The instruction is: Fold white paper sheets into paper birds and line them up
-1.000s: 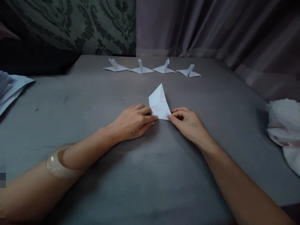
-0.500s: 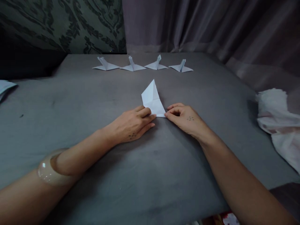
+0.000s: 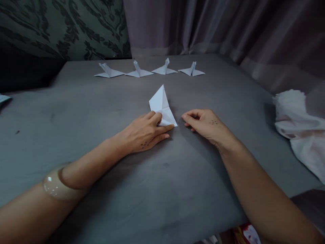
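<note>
A white sheet of folded paper [image 3: 163, 101] lies on the grey cloth in front of me, its pointed tip facing away. My left hand [image 3: 146, 132] holds it down, palm downward. The index finger stretches along the near folded edge towards the right corner, the other fingers are bent on the paper, and the thumb rests on the cloth below. Just right of that corner, apart from the paper, is my right hand [image 3: 203, 123]. Its thumb and index finger are drawn together, with nothing visible between them.
Several folded white paper figures [image 3: 138, 72] stand in a row at the back of the grey-covered surface [image 3: 122, 203]. A crumpled white cloth [image 3: 302, 125] lies at the right. Part of a white paper [image 3: 3, 98] shows at the left edge. A curtain [image 3: 203, 27] hangs behind.
My right hand has let go of the paper's right corner and moved a little right. My left index finger has slid right along the near edge. The view has shifted slightly.
</note>
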The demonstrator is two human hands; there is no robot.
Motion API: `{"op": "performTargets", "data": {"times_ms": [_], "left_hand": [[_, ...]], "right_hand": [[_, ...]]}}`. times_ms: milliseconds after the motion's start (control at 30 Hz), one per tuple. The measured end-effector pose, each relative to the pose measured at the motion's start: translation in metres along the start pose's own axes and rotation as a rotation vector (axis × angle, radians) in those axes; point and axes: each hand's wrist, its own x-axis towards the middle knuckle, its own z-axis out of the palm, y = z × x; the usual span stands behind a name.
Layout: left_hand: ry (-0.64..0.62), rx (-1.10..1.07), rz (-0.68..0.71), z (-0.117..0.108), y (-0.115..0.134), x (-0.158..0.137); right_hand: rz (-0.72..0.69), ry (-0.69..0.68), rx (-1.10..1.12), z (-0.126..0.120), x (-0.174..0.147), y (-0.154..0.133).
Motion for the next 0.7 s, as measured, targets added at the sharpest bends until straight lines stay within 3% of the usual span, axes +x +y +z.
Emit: {"op": "performTargets", "data": {"times_ms": [133,267,467,600,700], "left_hand": [[0.013,0.027,-0.024,0.002,0.006,0.005],[0.025,-0.041,-0.054,-0.001,0.009,0.0],[0.078,-0.222,-0.029,-0.007,-0.009,-0.02],[0.1,-0.166,-0.013,-0.009,-0.022,-0.025],[0.122,-0.2,-0.088,-0.01,-0.027,-0.026]], "right_hand": [[-0.055,0.03,0.066,0.004,0.0,0.001],[-0.317,0.027,0.191,0.022,-0.005,0.004],[-0.732,-0.096,-0.232,0.038,-0.019,0.006],[-0.772,-0.123,-0.322,0.037,-0.02,0.007],[-0.764,-0.117,-0.38,0.038,-0.022,0.007]]}}
